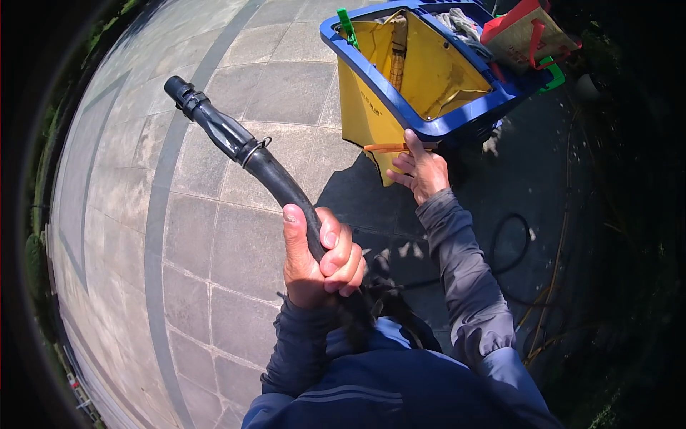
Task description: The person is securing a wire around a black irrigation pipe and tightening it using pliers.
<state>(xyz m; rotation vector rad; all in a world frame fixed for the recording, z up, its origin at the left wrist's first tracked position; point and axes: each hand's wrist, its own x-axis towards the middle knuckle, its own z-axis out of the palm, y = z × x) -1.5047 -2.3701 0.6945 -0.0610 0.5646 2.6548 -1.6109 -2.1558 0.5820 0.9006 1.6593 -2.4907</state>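
The black rubber hose (280, 184) is wrapped in the closed fingers of the left hand (323, 257), its nozzle (220, 131) held over the paving (239, 250), left of the yellow cart bag (359, 107). The right hand (429, 176) is held half-spread below the blue cart rim (451, 127), by an orange strip (381, 148); whether this is pinched cannot be told. The nozzle is best kept angled away from the bag.

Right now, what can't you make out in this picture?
All in the head view:
Black hose: the stretch inside the left hand, covered by its fingers.
Orange strip: part of it, behind the thumb of the right hand.
Yellow bag: its inside floor, hidden by the blue frame's near side.
Blue frame: part of its far side, cut off by the upper edge.
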